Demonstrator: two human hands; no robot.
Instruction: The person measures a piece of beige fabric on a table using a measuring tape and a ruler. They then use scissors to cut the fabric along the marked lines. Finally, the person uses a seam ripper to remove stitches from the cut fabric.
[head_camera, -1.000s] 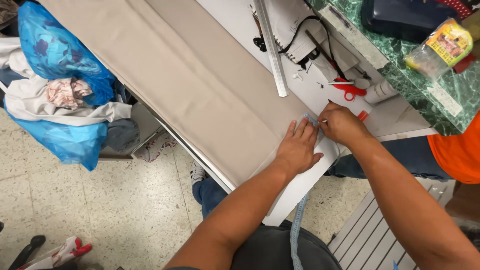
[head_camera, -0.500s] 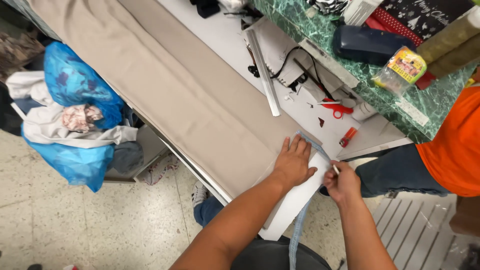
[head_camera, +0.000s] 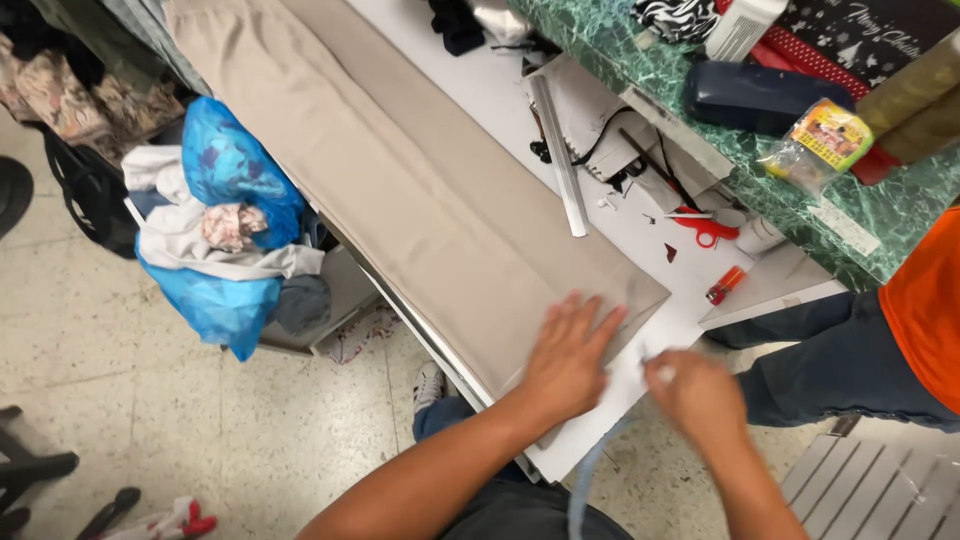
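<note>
- Pressing flat on the beige fabric (head_camera: 420, 210), the left hand (head_camera: 568, 362) sits at lower centre of frame, fingers spread open, palm down near the cloth's near end.
- Right hand (head_camera: 700, 398) is lower right of centre, just off the fabric's corner, over the white table (head_camera: 500, 95); motion-blurred. Fingers look curled, maybe pinching smth small & pale at the tips, but can't tell for sure what.
- Thin blue-grey strip (head_camera: 585, 480) hangs down from btwn the two hands toward the bottom edge; could be a tape or cord, unclear.
- Fabric runs diagonally from upper left of frame to centre, folded lengthwise into a long neat panel, lying on the table w/ its near edge close to the table's edge.
- Handling, as a judgement: looks light, soft, limp, no stiffness, so it'd slide or crease easily; best held flat by a palm, or taken at the near corner or folded edge.
- Nearby: red scissors (head_camera: 705, 227) & small orange marker (head_camera: 725, 285) at centre right, metal ruler (head_camera: 560, 160) upper centre, blue plastic bag (head_camera: 225, 240) of cloth scraps at left.
- Another person in an orange top (head_camera: 925, 310) stands at right edge.
</note>
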